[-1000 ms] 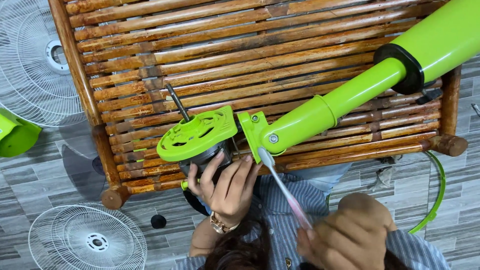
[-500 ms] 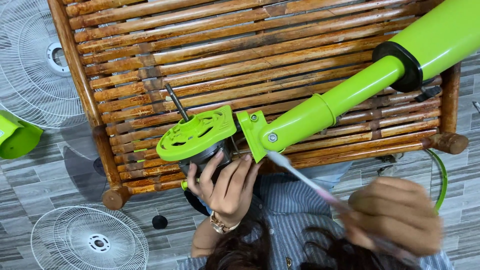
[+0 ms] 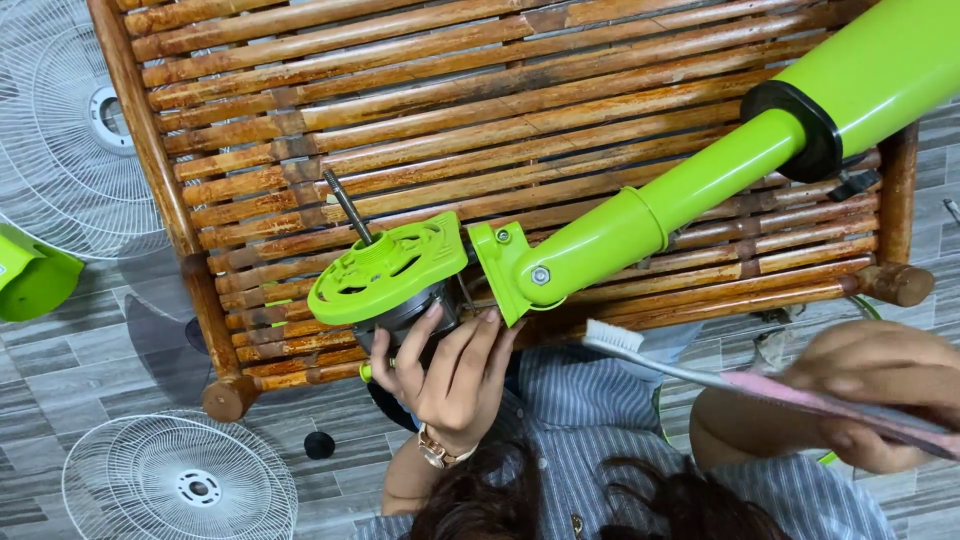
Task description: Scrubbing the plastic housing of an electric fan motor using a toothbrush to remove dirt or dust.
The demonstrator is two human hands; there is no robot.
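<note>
Left hand: fingers wrapped from below around the grey motor, clamped on it and steadying it against the edge of the bamboo table.
Right hand: fist closed on the pink handle of a toothbrush, the white bristles pointing up and hanging just below the fan neck, apart from it.
Motor: sits under a round green motor cover, with the bare metal shaft sticking up and tilted toward the table slats.
Fan pole: bright green, lying slantwise across the table, joined to the neck by a bolt, with a black collar where the thicker tube begins.
Around the table: white wire fan guards lie on the grey tiled floor, one at the near left and another at the far left, beside a loose green part.
Doing the brushing well: it looks wise for the person to keep the left hand's hold firm so the motor does not swing on its hinge, to work the bristles with short light strokes into the cover's slots and around the bolt, and to sweep the dust away from the motor vents, not into them.
</note>
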